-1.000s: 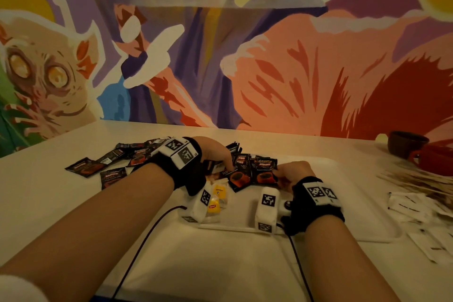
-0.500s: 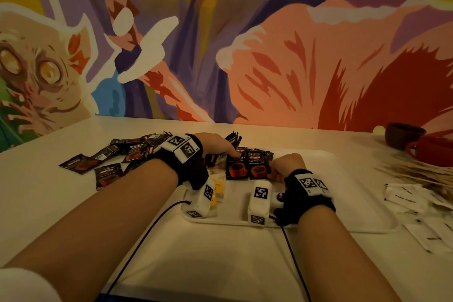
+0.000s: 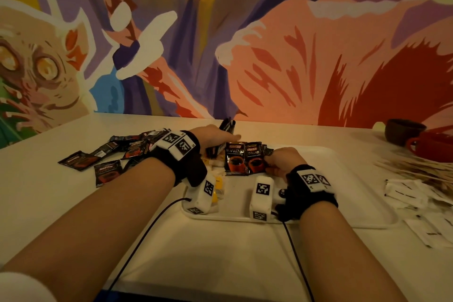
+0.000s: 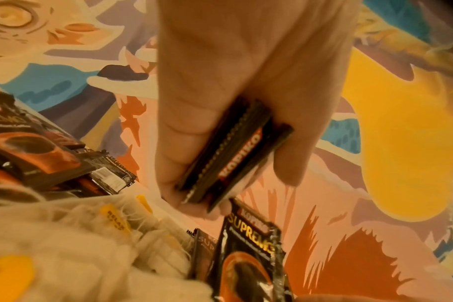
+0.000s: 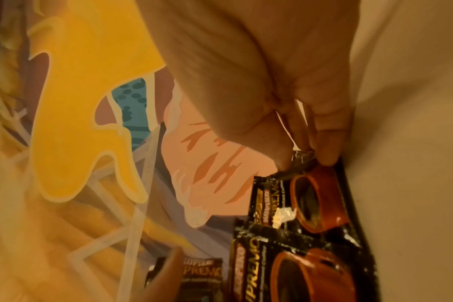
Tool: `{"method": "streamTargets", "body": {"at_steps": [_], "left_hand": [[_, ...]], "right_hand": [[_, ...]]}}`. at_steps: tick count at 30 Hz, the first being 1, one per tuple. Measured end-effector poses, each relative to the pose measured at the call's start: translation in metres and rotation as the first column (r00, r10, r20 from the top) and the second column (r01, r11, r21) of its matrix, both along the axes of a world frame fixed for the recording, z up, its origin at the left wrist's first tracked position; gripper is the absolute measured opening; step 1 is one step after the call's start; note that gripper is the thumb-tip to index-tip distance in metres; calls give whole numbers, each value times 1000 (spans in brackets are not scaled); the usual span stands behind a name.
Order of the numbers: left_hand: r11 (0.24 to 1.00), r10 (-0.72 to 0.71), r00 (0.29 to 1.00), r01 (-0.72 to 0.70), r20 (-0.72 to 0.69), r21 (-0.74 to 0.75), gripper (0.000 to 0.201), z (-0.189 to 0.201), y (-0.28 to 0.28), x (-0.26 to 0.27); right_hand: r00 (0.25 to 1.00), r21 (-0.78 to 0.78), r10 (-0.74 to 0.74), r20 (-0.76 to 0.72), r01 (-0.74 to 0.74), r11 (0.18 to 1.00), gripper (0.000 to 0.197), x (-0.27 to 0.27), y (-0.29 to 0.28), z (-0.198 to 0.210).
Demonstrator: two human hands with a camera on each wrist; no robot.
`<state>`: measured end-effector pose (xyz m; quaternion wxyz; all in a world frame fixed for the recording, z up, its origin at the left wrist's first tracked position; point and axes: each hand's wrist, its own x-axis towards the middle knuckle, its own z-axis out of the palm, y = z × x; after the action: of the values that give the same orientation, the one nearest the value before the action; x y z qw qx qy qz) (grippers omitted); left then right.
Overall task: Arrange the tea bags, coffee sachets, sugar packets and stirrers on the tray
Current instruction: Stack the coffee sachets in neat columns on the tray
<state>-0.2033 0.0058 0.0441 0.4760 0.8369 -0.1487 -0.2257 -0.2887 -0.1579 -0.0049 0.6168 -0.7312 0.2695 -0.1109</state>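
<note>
A white tray (image 3: pixel 343 213) lies in front of me. On its far left part two black coffee sachets (image 3: pixel 246 160) lie side by side. My right hand (image 3: pixel 282 162) pinches the edge of the right one (image 5: pixel 313 196). My left hand (image 3: pixel 215 137) grips a stack of coffee sachets (image 4: pixel 230 159) on edge between thumb and fingers, just left of the laid pair. Tea bags (image 3: pixel 218 184) with yellow tags (image 4: pixel 115 220) lie on the tray under my left wrist. More coffee sachets (image 3: pixel 107 157) are scattered on the table to the left.
White sugar packets (image 3: pixel 411 193) and wooden stirrers (image 3: pixel 416 169) lie on the table right of the tray. A brown cup (image 3: pixel 402 132) and a red cup (image 3: pixel 434 147) stand at the far right. A painted wall runs behind the table.
Both hands have shifted slightly away from me across the tray. The two flat sachets now sit closer together, with the right hand still at their edge.
</note>
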Motion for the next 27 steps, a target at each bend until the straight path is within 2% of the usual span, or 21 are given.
{"method": "streamTargets", "body": {"at_steps": [2, 6, 8, 11, 12, 14, 16, 18, 22, 25, 27], "left_hand": [[991, 52, 998, -56, -36, -122, 42, 3, 3, -1], [955, 94, 995, -102, -41, -278, 40, 3, 10, 1], [926, 89, 994, -105, -60, -362, 37, 5, 12, 1], [850, 20, 994, -72, -105, -522, 24, 10, 15, -10], [825, -13, 993, -55, -116, -563, 20, 11, 16, -14], [778, -99, 988, 5, -115, -629, 22, 14, 19, -23], [769, -157, 986, 84, -59, -634, 27, 14, 18, -29], [786, -174, 984, 165, 43, -596, 28, 14, 17, -34], [809, -179, 972, 233, 151, -539, 25, 8, 14, -36], [793, -177, 977, 213, 118, -570, 19, 6, 13, -38], [785, -178, 984, 145, 5, -602, 23, 7, 13, -37]], "right_hand": [[1000, -4, -2, 12, 2, 1000, 36, -2, 4, 3], [979, 58, -196, 57, 193, 979, 35, -10, 8, 15], [962, 105, -231, 143, 217, 970, 34, -11, 7, 19], [948, 21, -203, 246, 204, 979, 21, -15, 13, 29], [942, 17, -167, 290, 170, 985, 13, -18, 19, 33], [926, -9, -33, 377, 39, 999, 11, -24, 30, 42], [902, -58, 100, 421, -83, 995, 8, -29, 41, 47], [879, -73, 169, 445, -153, 986, 5, -31, 46, 47], [885, -56, 141, 444, -130, 990, 11, -34, 45, 46], [885, -6, 108, 454, -118, 993, 12, -38, 42, 45], [883, 21, 118, 454, -143, 990, 15, -39, 40, 45]]}}
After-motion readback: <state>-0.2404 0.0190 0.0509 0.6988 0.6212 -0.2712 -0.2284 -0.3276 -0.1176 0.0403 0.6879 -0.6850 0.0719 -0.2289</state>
